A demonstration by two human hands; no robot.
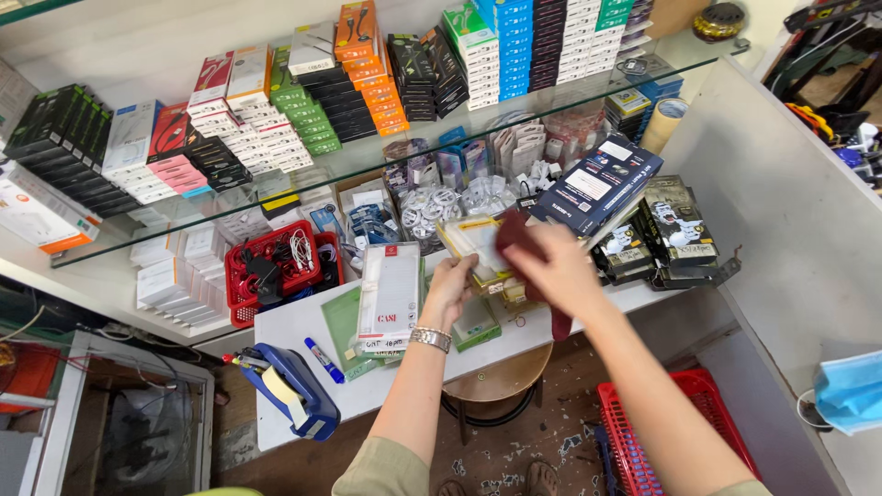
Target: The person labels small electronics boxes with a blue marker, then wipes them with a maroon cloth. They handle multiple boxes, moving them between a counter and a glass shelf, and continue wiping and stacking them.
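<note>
Shop counter seen from above: white shelf (303, 321) under a glass shelf (386, 152) stacked with rows of small boxed goods in black, white, pink, green, orange and blue; too many and too overlapped to count.

Left hand (448, 289), wrist wearing a metal watch (431, 339), holds the lower edge of a clear flat packet with a yellow rim (473, 241), fingers curled onto it. Right hand (551, 266) presses a dark red cloth (516, 231) against that packet; the cloth's tail hangs below the wrist. The hand hides most of the packet's right side, and the fingertips cannot be made out under the cloth. The packet sits above the shelf's front edge, at the middle of the view.

On the white shelf: 1 white flat case pack (389, 296) just left of the left hand, 1 blue tape dispenser (292, 386), 1 blue marker (323, 360), 1 red basket (276, 271) of tangled cables. 1 dark blue box (597, 186) rests tilted behind the hands. Below: 1 round wooden stool (496, 381), partly hidden by the arms; 1 red crate (643, 432), cut off by the right arm. A blue face mask (850, 390) is cut by the right edge.
</note>
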